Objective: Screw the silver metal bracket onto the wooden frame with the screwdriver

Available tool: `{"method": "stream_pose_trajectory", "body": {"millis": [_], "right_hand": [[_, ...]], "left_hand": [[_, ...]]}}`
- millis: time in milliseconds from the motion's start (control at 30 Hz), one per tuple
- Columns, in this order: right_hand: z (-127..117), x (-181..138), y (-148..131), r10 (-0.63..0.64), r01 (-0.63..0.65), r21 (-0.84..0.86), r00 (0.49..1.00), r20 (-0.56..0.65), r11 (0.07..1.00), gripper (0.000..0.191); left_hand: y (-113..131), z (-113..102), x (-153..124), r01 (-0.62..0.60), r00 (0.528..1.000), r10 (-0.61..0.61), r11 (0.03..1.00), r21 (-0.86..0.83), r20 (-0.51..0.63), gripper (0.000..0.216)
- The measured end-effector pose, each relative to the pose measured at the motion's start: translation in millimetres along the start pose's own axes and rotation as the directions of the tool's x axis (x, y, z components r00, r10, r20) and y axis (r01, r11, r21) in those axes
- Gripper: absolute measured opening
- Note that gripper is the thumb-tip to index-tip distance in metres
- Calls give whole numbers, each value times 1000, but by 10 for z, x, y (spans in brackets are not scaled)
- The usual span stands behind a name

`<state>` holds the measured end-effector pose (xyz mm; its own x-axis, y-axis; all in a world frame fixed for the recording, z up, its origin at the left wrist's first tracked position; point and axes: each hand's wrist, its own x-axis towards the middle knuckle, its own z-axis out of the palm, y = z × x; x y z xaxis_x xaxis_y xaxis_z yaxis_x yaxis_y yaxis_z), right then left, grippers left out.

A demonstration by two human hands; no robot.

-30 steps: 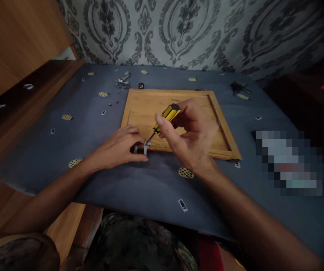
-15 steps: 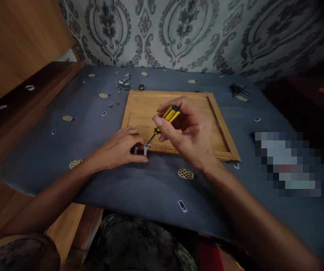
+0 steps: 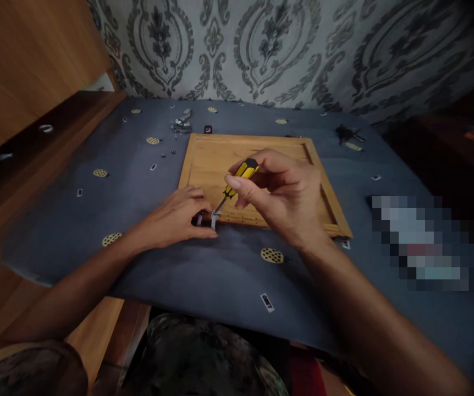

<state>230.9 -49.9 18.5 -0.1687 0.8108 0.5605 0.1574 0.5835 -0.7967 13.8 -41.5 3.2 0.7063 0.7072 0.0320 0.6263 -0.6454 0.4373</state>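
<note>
My right hand (image 3: 280,192) is closed on a yellow and black screwdriver (image 3: 245,170), tilted with its shaft down to the left. The tip meets a small metal hinge (image 3: 214,218) on the near edge of a wooden panel (image 3: 257,144). My left hand (image 3: 175,217) grips the hinge, thumb below and fingers above. Its fingertips hide part of the metal. Small holes run along the panel's near edge to the right of the hinge. The panel lies flat, with a raised frame around its recessed middle.
A pile of metal hardware (image 3: 182,121) lies at the back left, with small loose pieces (image 3: 168,153) nearer. A dark tool-like object (image 3: 348,133) lies at the back right. A blurred-out object (image 3: 422,242) is on the right of the cloth-covered table (image 3: 204,275).
My right hand has turned slightly around the screwdriver handle, and the handle has rotated. The left hand keeps its place at the hinge. The view has shifted very slightly.
</note>
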Motion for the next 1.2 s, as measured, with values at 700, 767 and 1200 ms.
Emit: {"method": "stream_pose_trajectory", "body": {"millis": [700, 767, 1200], "right_hand": [[90, -137, -78, -144, 123, -163, 982, -124, 979, 25], [104, -146, -99, -159, 133, -147, 971, -178, 980, 25], [95, -99, -50, -133, 110, -130, 973, -186, 985, 31]], "left_hand": [[17, 0, 4, 13, 1000, -13, 1000, -22, 5, 28], [28, -5, 2, 13, 1000, -13, 1000, -23, 4, 28], [54, -22, 2, 18, 1000, -18, 1000, 21, 7, 28]]}}
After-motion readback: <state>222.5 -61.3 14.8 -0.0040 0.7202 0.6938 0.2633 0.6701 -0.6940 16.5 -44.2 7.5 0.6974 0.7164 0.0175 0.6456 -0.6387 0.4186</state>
